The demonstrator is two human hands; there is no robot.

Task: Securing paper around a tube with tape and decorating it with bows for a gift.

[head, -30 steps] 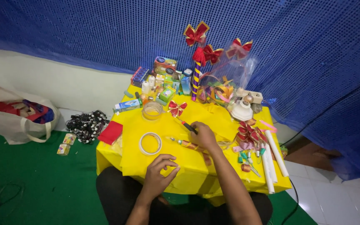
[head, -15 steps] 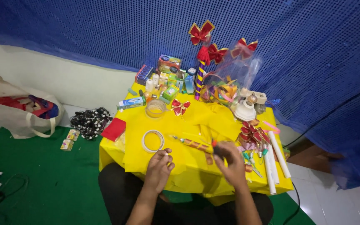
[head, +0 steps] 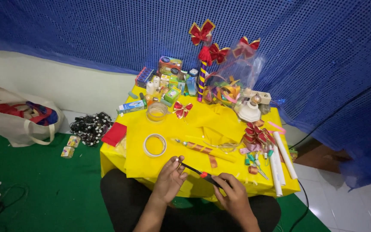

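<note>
My right hand (head: 233,194) grips the handle end of a slim black tool (head: 195,172) with a red band. It lies slantwise over the front edge of the yellow-covered table (head: 142,165). My left hand (head: 169,179) pinches the tool's thin far tip. Just beyond my hands lie a white tape ring (head: 154,145) and a stick wrapped in gold and red bands (head: 203,149). A small red bow (head: 182,109) and a clear round container (head: 156,112) sit farther back.
Small boxes (head: 170,68), a striped pole topped with red bows (head: 202,64) and a clear bag of ribbons (head: 232,83) crowd the table's back. White rolls (head: 281,161) and red bows (head: 257,134) lie at the right. On the green floor at the left lie a tote bag (head: 18,118) and black beads (head: 90,126).
My right hand picked the black tool up from mid-table and drew it back to the front edge. My left hand came over and took hold of its tip.
</note>
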